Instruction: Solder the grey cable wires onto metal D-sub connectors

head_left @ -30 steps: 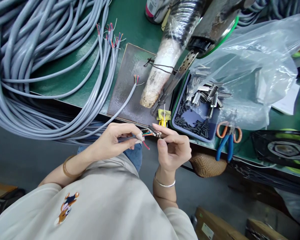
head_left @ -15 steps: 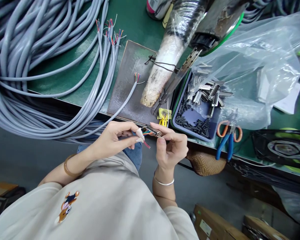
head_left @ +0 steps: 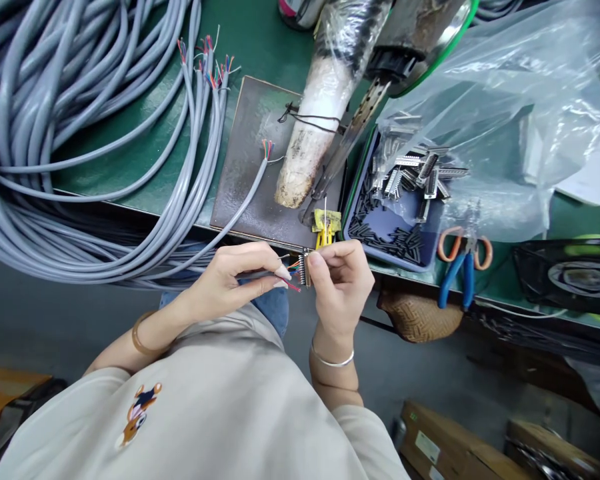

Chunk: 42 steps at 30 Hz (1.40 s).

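Observation:
Thumb and fingers of my left hand (head_left: 245, 270) pinch the end of a multi-core cable, whose coloured wires (head_left: 293, 287) fan out to the right past the fingertips. My right hand (head_left: 344, 280) grips a metal multi-pin connector (head_left: 305, 269) between thumb and fingers, its row of pins facing the wires. Some orange and blue wires reach the pin side; whether they are joined to it is too small to tell. Both hands are closed, close together, just in front of the bench edge. Behind the connector sits a yellow clamp-like holder (head_left: 325, 230).
Grey cables (head_left: 130, 120) are heaped on the left. A soldering iron (head_left: 347, 143) beside a wrapped tube (head_left: 313, 143) points down over a dark board (head_left: 245, 133). Right of these are a blue tray (head_left: 380, 233) with connectors and black sleeves, a plastic bag (head_left: 480, 133) and pliers (head_left: 457, 273).
The connector has turned from lying sideways to standing on end in my right hand, with the thumb now over its side. My left hand keeps its hold on the cable end. The view has shifted slightly.

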Each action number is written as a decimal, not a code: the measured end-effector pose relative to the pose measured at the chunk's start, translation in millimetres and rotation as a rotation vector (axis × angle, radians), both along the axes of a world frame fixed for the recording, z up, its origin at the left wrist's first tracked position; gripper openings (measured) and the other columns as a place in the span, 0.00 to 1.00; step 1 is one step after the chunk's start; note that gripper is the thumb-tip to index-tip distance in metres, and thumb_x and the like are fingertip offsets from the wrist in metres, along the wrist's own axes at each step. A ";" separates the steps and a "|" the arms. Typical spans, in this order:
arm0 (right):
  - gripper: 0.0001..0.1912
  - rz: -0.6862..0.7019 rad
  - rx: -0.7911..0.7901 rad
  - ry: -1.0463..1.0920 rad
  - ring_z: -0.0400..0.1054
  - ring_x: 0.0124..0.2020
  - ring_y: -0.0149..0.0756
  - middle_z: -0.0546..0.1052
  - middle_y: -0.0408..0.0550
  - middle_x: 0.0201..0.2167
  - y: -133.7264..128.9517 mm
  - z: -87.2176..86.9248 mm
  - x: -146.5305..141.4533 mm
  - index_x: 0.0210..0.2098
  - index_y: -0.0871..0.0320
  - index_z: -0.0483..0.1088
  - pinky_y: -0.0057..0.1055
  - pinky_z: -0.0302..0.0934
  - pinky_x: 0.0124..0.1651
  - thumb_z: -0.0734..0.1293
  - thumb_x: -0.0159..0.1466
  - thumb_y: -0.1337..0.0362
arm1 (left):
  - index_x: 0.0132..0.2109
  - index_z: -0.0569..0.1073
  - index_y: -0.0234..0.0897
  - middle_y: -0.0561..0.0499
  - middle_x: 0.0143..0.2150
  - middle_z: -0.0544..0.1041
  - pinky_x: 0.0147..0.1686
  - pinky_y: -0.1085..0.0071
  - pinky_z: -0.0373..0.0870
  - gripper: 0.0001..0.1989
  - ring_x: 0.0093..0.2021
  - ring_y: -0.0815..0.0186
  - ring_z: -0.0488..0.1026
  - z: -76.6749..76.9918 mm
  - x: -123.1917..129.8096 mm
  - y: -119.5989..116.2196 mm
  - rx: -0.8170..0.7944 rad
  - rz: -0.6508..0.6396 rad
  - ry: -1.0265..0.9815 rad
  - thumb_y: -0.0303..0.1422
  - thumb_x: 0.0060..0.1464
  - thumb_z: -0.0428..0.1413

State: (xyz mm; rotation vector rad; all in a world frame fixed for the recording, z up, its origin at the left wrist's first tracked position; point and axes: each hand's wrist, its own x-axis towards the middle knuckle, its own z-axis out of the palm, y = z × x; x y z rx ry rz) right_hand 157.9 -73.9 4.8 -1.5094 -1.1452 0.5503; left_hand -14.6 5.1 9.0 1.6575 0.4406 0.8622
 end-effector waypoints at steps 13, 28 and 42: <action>0.13 0.057 -0.030 0.189 0.61 0.18 0.23 0.68 0.33 0.21 3.0 -0.9 -1.6 0.33 0.53 0.65 0.21 0.57 0.20 0.70 0.69 0.56 | 0.40 0.78 0.35 0.47 0.35 0.81 0.33 0.75 0.70 0.04 0.34 0.68 0.77 -3.7 1.9 -5.9 -0.005 -0.002 0.066 0.27 0.65 0.58; 0.10 0.016 -0.063 -0.021 0.65 0.20 0.24 0.71 0.34 0.22 4.5 -0.2 0.6 0.33 0.54 0.68 0.23 0.62 0.25 0.70 0.69 0.58 | 0.35 0.75 0.33 0.51 0.30 0.76 0.32 0.76 0.72 0.15 0.30 0.72 0.72 -2.0 9.2 -5.3 -0.604 0.031 -0.003 0.41 0.57 0.68; 0.02 -0.136 0.112 -0.220 0.76 0.25 0.29 0.82 0.38 0.32 -4.0 -1.8 -1.2 0.40 0.51 0.74 0.28 0.71 0.29 0.71 0.68 0.65 | 0.35 0.74 0.32 0.53 0.26 0.76 0.14 0.81 0.55 0.21 0.16 0.80 0.60 -0.3 6.2 4.5 -0.816 0.019 0.004 0.44 0.49 0.72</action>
